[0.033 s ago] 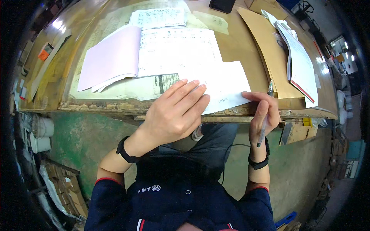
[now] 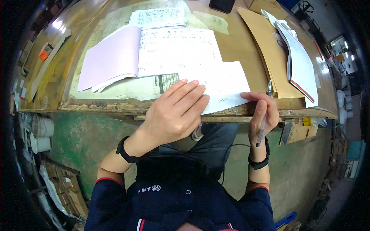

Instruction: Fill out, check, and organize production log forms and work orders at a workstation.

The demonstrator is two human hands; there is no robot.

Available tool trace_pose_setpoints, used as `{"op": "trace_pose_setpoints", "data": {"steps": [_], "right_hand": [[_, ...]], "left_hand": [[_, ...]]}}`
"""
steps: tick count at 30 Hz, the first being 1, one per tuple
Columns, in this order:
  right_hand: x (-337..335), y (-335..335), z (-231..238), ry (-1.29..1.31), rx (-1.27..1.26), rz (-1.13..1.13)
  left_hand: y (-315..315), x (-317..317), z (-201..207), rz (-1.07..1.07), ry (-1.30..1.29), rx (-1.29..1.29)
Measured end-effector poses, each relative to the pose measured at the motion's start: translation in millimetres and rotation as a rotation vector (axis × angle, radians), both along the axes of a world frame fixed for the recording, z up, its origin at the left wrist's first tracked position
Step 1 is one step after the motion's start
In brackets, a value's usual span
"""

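Observation:
My left hand [image 2: 174,111] lies with its fingers stretched out over the lower left part of a loose white sheet [image 2: 228,82] at the desk's front edge. Beside the sheet's right edge, my right hand [image 2: 266,113] is closed around a clear pen [image 2: 261,132], which slants across the palm. Its index fingertip touches the sheet near the lower right corner. Partly under the sheet is an open pad of forms [image 2: 175,50], its written page showing. A pink page [image 2: 111,57] is folded over to the left.
Behind the pad sits a stack of printed papers [image 2: 162,18]. A black phone [image 2: 222,4] lies at the back. To the right are a brown envelope [image 2: 262,50] and a white booklet [image 2: 302,69]. An orange device [image 2: 45,51] rests at far left. The worn desk edge [image 2: 115,106] runs before me.
My right hand and the pen have shifted very slightly to the left. My left hand stays on the sheet, and the papers look the same.

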State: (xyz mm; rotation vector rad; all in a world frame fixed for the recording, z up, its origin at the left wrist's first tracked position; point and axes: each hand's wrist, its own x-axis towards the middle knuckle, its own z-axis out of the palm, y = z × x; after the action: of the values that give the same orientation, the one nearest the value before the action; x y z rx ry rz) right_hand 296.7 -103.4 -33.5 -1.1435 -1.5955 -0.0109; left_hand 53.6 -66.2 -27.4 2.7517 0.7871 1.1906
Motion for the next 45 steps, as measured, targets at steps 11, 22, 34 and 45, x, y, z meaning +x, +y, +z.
{"op": "trace_pose_setpoints", "data": {"steps": [11, 22, 34, 45], "right_hand": [[-2.9, 2.9, 0.5, -0.036, 0.035, -0.041], [-16.4, -8.4, 27.7, -0.376, -0.118, 0.021], [-11.4, 4.1, 52.7, 0.805, -0.271, 0.233], [-18.1, 6.5, 38.6, 0.883, -0.243, 0.289]], "left_hand": [[1.7, 1.5, -2.2, -0.005, -0.071, 0.033], [1.4, -4.6, -1.8, -0.077, -0.148, -0.045], [-12.9, -19.0, 15.3, 0.016, -0.355, 0.231], [-14.5, -14.8, 0.4, 0.014, -0.141, -0.044]]}}
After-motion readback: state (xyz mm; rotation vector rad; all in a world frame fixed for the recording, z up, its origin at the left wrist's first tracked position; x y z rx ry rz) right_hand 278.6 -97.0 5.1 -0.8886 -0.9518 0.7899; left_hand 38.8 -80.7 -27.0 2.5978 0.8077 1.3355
